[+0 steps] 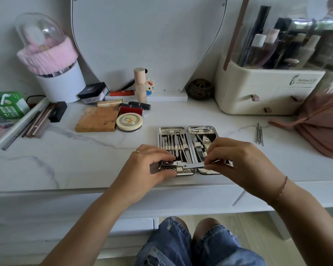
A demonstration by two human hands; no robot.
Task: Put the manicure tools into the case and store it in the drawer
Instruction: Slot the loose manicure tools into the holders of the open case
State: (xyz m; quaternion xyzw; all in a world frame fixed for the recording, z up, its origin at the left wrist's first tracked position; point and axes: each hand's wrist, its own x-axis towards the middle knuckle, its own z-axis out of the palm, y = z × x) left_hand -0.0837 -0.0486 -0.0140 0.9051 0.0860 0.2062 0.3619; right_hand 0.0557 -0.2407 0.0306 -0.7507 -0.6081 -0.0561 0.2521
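Two hands meet at the near edge of the open case (186, 129), flat on the tabletop (85, 160); I read the left hand (148, 166) curled round its near-left corner; the right hand (238, 162) pinches a flat metal tool (193, 166) over that edge. Thin loose tools (259, 134) lie well apart, near a pink bag (319, 127).

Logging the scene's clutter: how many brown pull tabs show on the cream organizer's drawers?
3 pull tabs: one upper left, one upper right beside the pink bag, one low on the cream organizer. The bag may hide more.
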